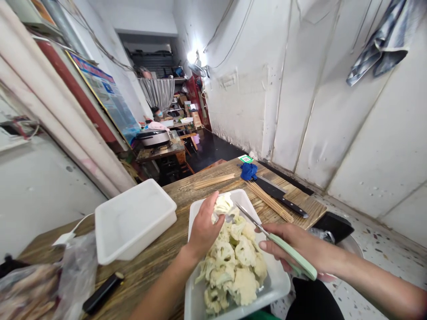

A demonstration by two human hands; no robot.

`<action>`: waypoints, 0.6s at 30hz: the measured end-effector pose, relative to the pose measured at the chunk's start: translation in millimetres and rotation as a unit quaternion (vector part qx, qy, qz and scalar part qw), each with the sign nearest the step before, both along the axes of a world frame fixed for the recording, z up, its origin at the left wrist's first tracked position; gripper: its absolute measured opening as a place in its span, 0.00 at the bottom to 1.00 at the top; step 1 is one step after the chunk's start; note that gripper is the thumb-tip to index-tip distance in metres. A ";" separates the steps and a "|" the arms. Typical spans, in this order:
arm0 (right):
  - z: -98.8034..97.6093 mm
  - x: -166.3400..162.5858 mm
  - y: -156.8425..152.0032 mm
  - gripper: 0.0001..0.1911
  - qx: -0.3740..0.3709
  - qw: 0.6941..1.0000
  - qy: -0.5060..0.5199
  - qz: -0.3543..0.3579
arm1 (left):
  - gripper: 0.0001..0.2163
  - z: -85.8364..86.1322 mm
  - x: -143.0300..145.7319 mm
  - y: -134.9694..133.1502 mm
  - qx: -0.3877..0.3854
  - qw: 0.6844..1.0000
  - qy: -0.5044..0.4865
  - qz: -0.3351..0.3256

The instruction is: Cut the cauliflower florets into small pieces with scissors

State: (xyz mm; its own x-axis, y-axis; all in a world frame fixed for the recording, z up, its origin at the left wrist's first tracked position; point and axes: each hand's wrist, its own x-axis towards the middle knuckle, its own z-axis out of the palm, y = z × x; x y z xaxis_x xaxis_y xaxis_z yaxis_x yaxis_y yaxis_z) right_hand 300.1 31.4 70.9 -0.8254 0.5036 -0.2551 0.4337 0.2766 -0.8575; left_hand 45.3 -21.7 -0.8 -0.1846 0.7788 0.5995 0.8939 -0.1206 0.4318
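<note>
My left hand point(204, 226) grips a pale cauliflower floret point(223, 203) between thumb and fingers, above the far end of a white plastic tray point(280, 286). In my right hand point(296, 240) is a pair of scissors point(293, 257) with light green handles. Their metal blades point up and left, with the tips close to the held floret; whether they touch it I cannot tell. Beneath both hands, a heap of cut cauliflower point(245, 286) fills the middle of the tray.
Beyond the tray lie bamboo skewers point(270, 203), a black-handled cleaver point(273, 189), a blue cloth point(248, 171) and more skewers point(213, 181). To the left are a white tub point(136, 222), a plastic bag point(78, 271) and a black handle-like object point(103, 293). A person point(159, 114) is far back.
</note>
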 end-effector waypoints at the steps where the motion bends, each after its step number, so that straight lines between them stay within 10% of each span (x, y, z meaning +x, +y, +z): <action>1: 1.7 -1.4 0.3 0.18 0.037 0.999 -0.010 0.007 | 0.25 -1.8 0.1 0.5 0.019 1.000 0.022 0.011; 6: 4.4 -9.2 -1.8 0.14 0.192 0.980 -0.056 0.000 | 0.23 -7.9 0.3 2.9 0.058 0.996 0.064 0.016; 18: 2.9 -26.4 4.1 0.17 0.176 0.981 -0.081 0.020 | 0.23 -12.4 -1.3 -7.0 0.129 0.982 0.136 -0.009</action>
State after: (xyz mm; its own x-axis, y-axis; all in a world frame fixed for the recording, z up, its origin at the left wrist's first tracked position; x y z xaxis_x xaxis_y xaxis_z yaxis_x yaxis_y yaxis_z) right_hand 273.6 35.5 73.8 -0.8095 0.5518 -0.2005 0.5391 0.5634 -0.6261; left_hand 44.0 -28.7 -13.2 0.0222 0.5964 0.8024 0.9683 -0.2124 0.1311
